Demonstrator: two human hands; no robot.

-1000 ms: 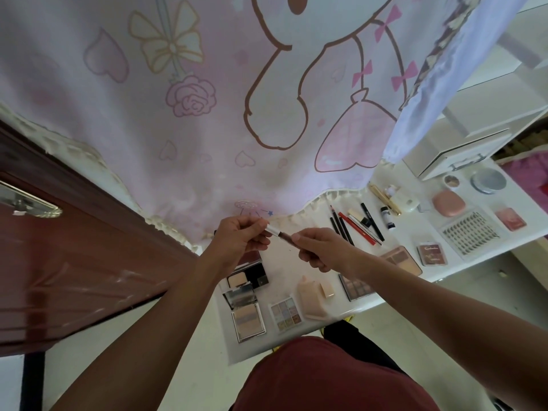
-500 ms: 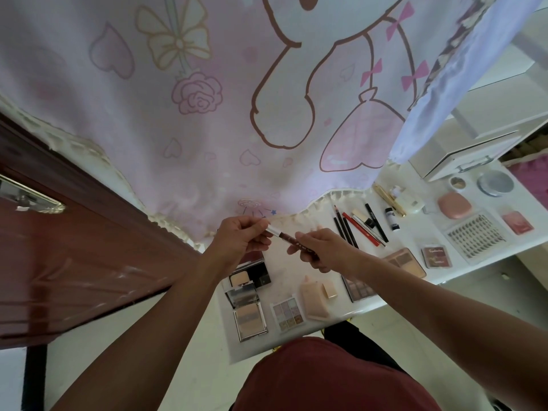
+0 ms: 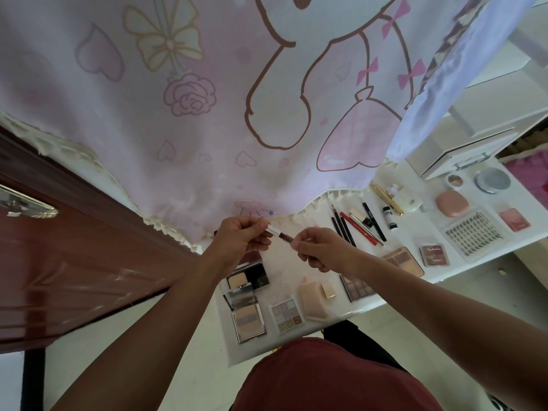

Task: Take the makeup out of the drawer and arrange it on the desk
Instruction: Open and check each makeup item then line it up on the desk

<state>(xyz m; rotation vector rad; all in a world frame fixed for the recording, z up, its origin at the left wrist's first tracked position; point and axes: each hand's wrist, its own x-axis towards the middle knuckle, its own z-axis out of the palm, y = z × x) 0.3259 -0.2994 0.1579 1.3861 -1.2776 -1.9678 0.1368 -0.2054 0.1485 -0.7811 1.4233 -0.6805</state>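
White desk (image 3: 415, 226) is being filled with makeup (image 3: 286, 314). Above its left part, a brown pencil (image 3: 284, 235) is being pinched by left hand (image 3: 240, 235) and right hand (image 3: 320, 247), drawn closer than before; placement is likely pending.

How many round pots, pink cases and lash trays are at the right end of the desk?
Round pots: 2
Pink cases: 2
Lash trays: 1
Total: 5
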